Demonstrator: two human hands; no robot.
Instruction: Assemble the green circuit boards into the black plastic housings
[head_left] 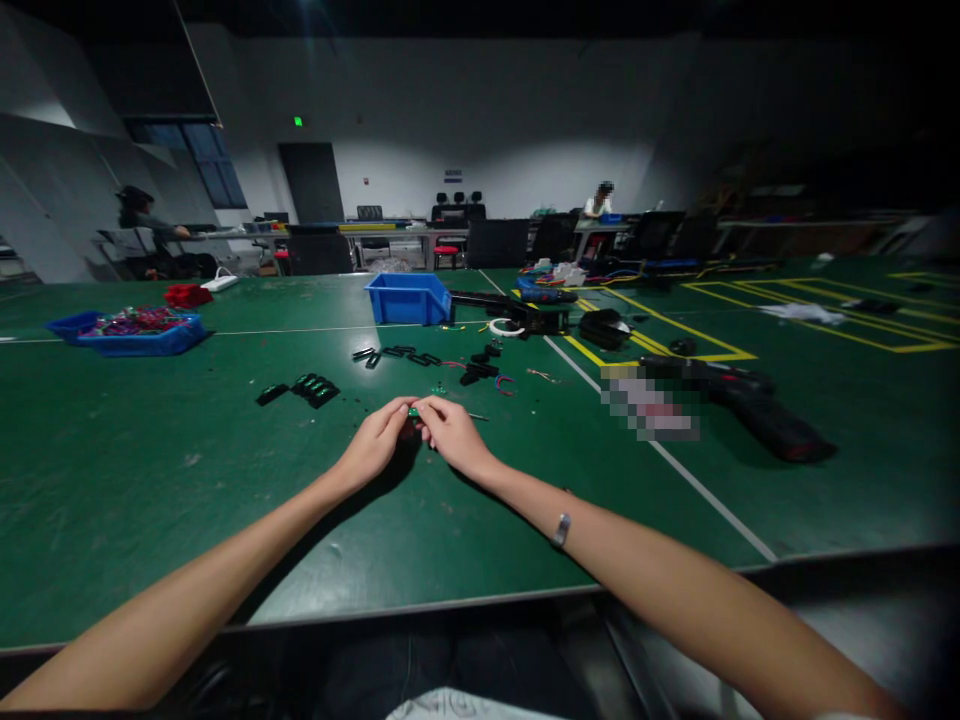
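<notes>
My left hand (375, 440) and my right hand (450, 432) meet at the middle of the green table (150, 480), fingertips pinched together on a small green part (413, 411) with something dark beneath it. Both hands rest on the table top. Just beyond them lie several small black parts (480, 370) with red and blue wires, a row of black pieces (397, 353), and a cluster of black and green pieces (313, 388) to the left.
A blue bin (409, 298) stands behind the parts. A blue tray (131, 332) of coloured wires sits far left, a red box (186, 295) beyond it. A black and red power tool (750, 400) lies right. People sit at distant desks.
</notes>
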